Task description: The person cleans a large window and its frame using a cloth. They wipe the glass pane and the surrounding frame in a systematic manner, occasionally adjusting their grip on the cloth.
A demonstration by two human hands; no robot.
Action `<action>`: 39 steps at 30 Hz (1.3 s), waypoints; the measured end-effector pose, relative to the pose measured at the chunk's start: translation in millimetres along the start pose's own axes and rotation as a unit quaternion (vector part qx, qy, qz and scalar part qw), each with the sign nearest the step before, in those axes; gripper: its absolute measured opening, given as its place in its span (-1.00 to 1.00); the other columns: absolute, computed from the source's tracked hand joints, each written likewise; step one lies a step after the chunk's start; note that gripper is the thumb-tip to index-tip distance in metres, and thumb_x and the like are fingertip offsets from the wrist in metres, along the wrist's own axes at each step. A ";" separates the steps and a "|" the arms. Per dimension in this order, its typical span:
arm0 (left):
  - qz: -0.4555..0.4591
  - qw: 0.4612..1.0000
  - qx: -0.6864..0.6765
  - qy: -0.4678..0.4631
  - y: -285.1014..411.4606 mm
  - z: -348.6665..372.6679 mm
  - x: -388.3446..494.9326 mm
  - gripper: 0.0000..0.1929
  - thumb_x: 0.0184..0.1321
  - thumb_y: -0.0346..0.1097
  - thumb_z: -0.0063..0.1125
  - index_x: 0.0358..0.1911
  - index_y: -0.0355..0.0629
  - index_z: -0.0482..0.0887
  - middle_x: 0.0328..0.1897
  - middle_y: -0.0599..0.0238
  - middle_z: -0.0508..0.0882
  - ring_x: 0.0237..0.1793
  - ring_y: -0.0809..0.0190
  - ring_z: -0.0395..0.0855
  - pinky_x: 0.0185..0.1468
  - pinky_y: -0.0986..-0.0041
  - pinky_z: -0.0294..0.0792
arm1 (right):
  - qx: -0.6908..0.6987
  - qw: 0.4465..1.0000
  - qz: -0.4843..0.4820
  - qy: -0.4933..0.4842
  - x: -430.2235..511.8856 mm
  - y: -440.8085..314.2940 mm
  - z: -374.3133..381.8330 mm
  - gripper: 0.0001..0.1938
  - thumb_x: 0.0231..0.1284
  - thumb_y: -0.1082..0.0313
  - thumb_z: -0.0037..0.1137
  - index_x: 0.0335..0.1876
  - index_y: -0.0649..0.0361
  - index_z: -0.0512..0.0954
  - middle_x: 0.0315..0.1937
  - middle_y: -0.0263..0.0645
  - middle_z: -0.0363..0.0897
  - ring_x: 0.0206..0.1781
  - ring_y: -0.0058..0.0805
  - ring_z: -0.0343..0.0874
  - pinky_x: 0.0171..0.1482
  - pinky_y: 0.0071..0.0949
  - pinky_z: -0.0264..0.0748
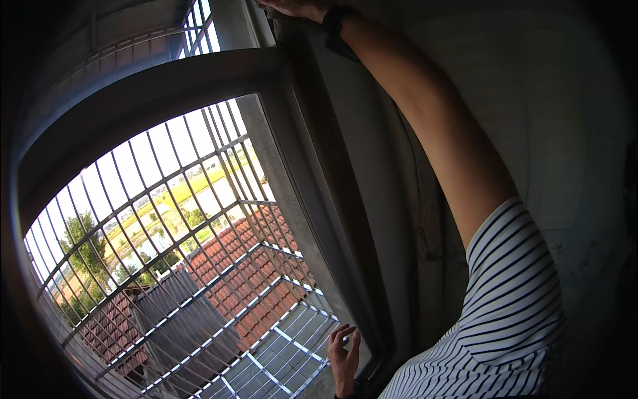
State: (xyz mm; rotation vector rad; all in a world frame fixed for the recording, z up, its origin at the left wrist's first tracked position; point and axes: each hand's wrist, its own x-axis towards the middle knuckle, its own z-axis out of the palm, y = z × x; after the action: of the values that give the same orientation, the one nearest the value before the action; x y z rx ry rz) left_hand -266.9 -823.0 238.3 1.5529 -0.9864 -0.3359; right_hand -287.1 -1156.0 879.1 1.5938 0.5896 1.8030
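Note:
At the top edge, my right hand [295, 7] is raised to the upper part of the window frame [281, 65], partly cut off by the picture's rim. Beneath its fingers shows a dark, crumpled brownish cloth [289, 25], which the hand seems to press on the frame. A dark band is on that wrist. My left hand [344, 351] is low down by the window's lower corner, its fingers bent and apart, with nothing seen in it. Whether it touches the frame cannot be told.
Metal security bars [169, 189] enclose the outside of the window. Beyond them are red tiled roofs [224, 254], a grey corrugated roof [189, 319], a tree [87, 249] and fields. A dim wall and what may be a curtain [428, 239] lie right of the frame.

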 end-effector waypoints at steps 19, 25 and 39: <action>-0.019 0.990 0.000 -0.138 -30.2 9.1 -13.3 -0.77 0.35 -0.28 0.16 -0.05 -0.25 0.69 0.04 0.20 0.64 0.00 0.25 0.65 -0.03 0.48 0.51 | 0.007 0.964 0.240 -0.111 -240.8 -294.5 -81.8 -0.47 0.18 0.25 0.22 0.30 -0.05 0.39 0.40 0.13 0.04 0.40 0.24 0.11 0.25 0.21 0.19; -0.084 0.981 0.007 -0.174 -44.7 -0.8 -32.9 -0.77 0.34 -0.31 0.16 -0.03 -0.27 0.67 -0.02 0.21 0.65 -0.06 0.25 0.67 -0.05 0.47 0.51 | 0.001 0.961 0.200 -0.193 -251.9 -297.1 -95.6 -0.39 0.05 0.19 0.32 0.28 -0.11 0.39 0.30 0.05 0.14 0.31 0.16 0.18 0.23 0.21 0.21; -0.161 0.981 0.005 -0.109 -65.7 -32.3 -78.3 -0.77 0.27 -0.30 0.24 -0.11 -0.30 0.66 -0.18 0.15 0.67 -0.24 0.20 0.73 -0.20 0.46 0.53 | -0.011 0.937 0.281 -0.206 -276.9 -364.4 -110.4 -0.33 -0.13 0.26 0.41 0.24 -0.04 0.44 0.27 -0.02 0.18 0.31 0.05 0.21 0.16 0.18 0.19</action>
State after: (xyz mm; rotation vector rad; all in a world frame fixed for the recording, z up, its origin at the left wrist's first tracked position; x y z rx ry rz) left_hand -265.2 -747.8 162.0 1.7123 -0.9010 -0.7429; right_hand -318.7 -1096.2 413.2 2.1965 -0.0993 1.7493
